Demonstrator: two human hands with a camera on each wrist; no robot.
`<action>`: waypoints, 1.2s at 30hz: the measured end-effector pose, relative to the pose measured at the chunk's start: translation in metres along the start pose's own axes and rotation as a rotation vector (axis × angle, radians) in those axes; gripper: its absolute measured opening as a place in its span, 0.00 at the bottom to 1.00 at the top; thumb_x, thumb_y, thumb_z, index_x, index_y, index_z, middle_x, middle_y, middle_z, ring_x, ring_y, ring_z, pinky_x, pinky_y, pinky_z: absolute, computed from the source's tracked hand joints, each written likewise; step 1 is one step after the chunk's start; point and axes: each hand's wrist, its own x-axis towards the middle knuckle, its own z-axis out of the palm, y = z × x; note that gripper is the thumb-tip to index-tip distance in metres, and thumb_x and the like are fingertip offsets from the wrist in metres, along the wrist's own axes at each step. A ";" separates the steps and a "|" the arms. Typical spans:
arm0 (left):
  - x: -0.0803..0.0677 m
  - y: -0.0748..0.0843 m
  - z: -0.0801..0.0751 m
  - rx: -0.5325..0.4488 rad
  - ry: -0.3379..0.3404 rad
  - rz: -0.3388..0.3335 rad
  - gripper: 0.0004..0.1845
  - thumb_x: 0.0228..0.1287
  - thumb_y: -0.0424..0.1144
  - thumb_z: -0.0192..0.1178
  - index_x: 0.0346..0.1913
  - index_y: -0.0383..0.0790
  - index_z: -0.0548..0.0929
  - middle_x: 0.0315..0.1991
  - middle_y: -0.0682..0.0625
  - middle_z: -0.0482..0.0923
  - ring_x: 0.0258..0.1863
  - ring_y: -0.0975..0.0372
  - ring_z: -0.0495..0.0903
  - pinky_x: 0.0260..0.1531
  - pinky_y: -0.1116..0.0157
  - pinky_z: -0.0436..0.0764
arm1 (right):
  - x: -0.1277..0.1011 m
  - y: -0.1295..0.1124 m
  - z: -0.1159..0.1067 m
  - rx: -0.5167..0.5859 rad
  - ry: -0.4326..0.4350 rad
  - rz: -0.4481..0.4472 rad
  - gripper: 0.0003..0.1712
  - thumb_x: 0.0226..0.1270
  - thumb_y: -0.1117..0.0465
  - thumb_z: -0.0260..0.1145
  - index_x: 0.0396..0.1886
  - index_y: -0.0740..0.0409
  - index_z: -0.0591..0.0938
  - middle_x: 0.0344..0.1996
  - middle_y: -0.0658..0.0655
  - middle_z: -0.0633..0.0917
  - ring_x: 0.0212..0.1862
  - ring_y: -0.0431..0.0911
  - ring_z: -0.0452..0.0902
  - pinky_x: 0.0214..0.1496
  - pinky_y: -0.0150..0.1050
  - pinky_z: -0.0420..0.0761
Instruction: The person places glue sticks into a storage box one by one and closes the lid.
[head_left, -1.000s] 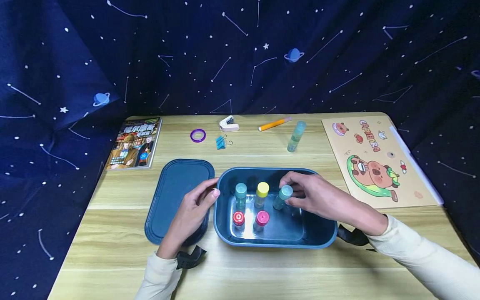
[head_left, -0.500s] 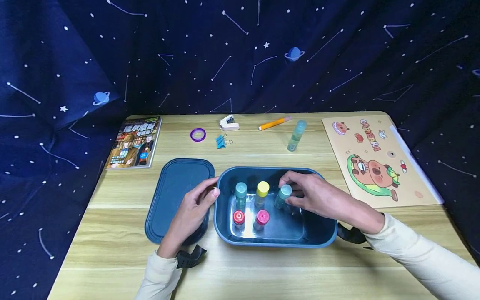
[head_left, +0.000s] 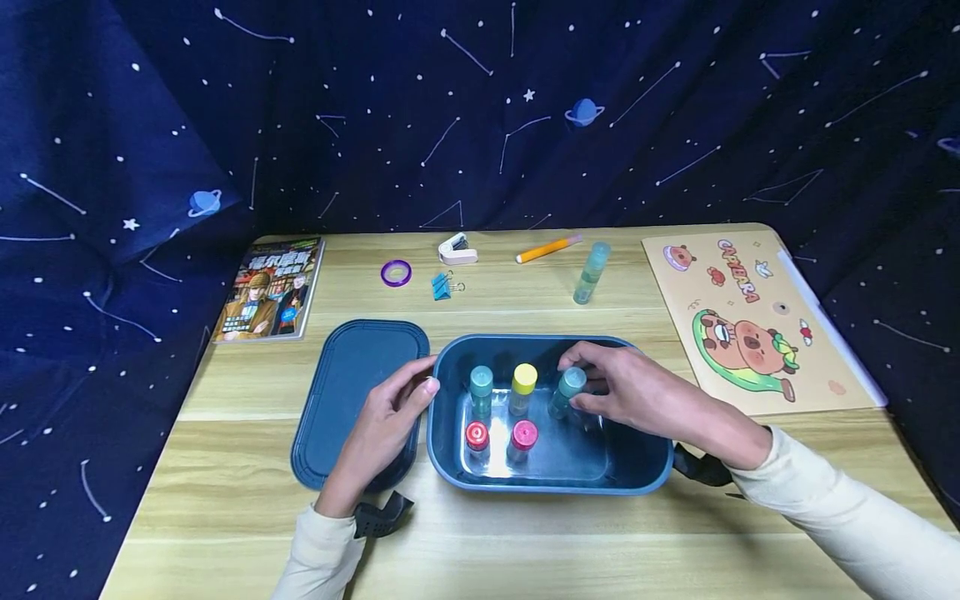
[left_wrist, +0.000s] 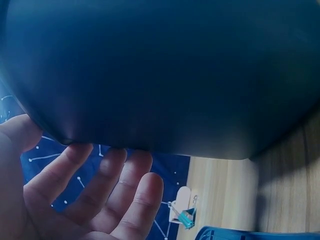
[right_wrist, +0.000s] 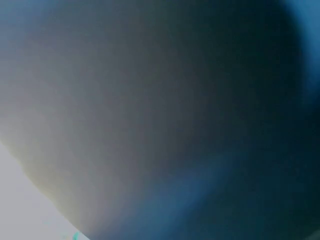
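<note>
A dark blue plastic box stands on the table, holding several small capped bottles. My right hand reaches in over the right side and pinches a teal-capped bottle upright between thumb and fingers. To its left are a yellow-capped bottle and another teal-capped bottle. A red-capped bottle and a pink-capped bottle form the front row. My left hand rests its fingertips against the box's left end; in the left wrist view the fingers touch its wall. The right wrist view is dark and blurred.
A dark blue lid lies left of the box, partly under my left arm. Behind are a book, purple tape roll, binder clip, small stapler, orange pen, a teal bottle and a capybara folder.
Almost nothing differs. The pinched teal-capped bottle and both hands stay in the same places, and the view shifts very slightly.
</note>
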 end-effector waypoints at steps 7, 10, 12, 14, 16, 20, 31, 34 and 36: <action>0.000 -0.001 0.000 -0.015 -0.006 0.007 0.23 0.80 0.45 0.56 0.72 0.43 0.76 0.67 0.42 0.79 0.62 0.54 0.80 0.66 0.62 0.78 | -0.019 -0.007 -0.019 -0.014 0.103 0.002 0.24 0.67 0.62 0.75 0.60 0.60 0.80 0.54 0.61 0.88 0.55 0.56 0.88 0.55 0.47 0.87; 0.000 -0.001 0.000 -0.019 -0.007 0.013 0.23 0.80 0.44 0.56 0.71 0.43 0.76 0.67 0.42 0.79 0.63 0.53 0.80 0.66 0.60 0.78 | -0.031 -0.004 -0.038 0.020 0.166 0.018 0.20 0.70 0.56 0.73 0.58 0.56 0.82 0.52 0.57 0.89 0.52 0.49 0.89 0.52 0.37 0.88; 0.000 -0.001 0.000 -0.019 -0.004 0.016 0.23 0.80 0.44 0.56 0.71 0.43 0.76 0.67 0.42 0.79 0.63 0.53 0.80 0.67 0.61 0.78 | -0.035 0.003 -0.050 0.056 0.226 0.044 0.17 0.72 0.55 0.72 0.56 0.54 0.83 0.49 0.54 0.90 0.49 0.42 0.89 0.49 0.29 0.87; 0.000 -0.001 0.000 -0.020 -0.002 0.016 0.23 0.80 0.45 0.56 0.71 0.43 0.77 0.68 0.42 0.78 0.64 0.53 0.80 0.67 0.60 0.78 | -0.034 0.015 -0.060 0.099 0.301 0.089 0.15 0.73 0.53 0.70 0.54 0.53 0.84 0.46 0.49 0.91 0.44 0.37 0.89 0.46 0.24 0.85; 0.000 -0.002 0.000 -0.023 -0.002 0.019 0.23 0.80 0.44 0.56 0.71 0.43 0.76 0.69 0.42 0.78 0.65 0.53 0.79 0.68 0.58 0.77 | -0.027 0.031 -0.064 0.141 0.391 0.126 0.16 0.73 0.52 0.70 0.54 0.54 0.84 0.42 0.43 0.91 0.40 0.33 0.88 0.43 0.23 0.84; 0.000 -0.003 0.000 -0.032 -0.001 0.030 0.22 0.80 0.44 0.56 0.71 0.42 0.77 0.69 0.41 0.77 0.67 0.52 0.79 0.69 0.57 0.76 | -0.006 0.067 -0.060 0.191 0.521 0.161 0.21 0.75 0.50 0.68 0.58 0.59 0.82 0.45 0.45 0.90 0.41 0.25 0.83 0.43 0.19 0.81; 0.001 -0.001 0.000 -0.033 -0.003 0.012 0.22 0.80 0.45 0.57 0.71 0.44 0.77 0.66 0.43 0.80 0.61 0.54 0.80 0.63 0.71 0.78 | 0.075 0.114 -0.035 0.272 0.588 0.115 0.29 0.73 0.61 0.69 0.68 0.71 0.75 0.62 0.74 0.81 0.62 0.60 0.82 0.51 0.14 0.73; 0.001 -0.002 0.000 -0.037 -0.003 0.008 0.22 0.79 0.45 0.57 0.71 0.44 0.77 0.68 0.43 0.79 0.64 0.54 0.80 0.66 0.63 0.78 | 0.090 0.114 -0.034 0.290 0.564 0.101 0.30 0.72 0.63 0.70 0.69 0.71 0.74 0.62 0.74 0.81 0.64 0.66 0.80 0.50 0.13 0.73; 0.001 -0.002 0.000 -0.045 -0.005 0.011 0.22 0.79 0.45 0.57 0.71 0.43 0.77 0.68 0.42 0.78 0.66 0.53 0.79 0.68 0.59 0.77 | 0.098 0.115 -0.034 0.286 0.554 0.107 0.31 0.72 0.63 0.69 0.70 0.71 0.73 0.62 0.75 0.81 0.63 0.66 0.80 0.49 0.13 0.73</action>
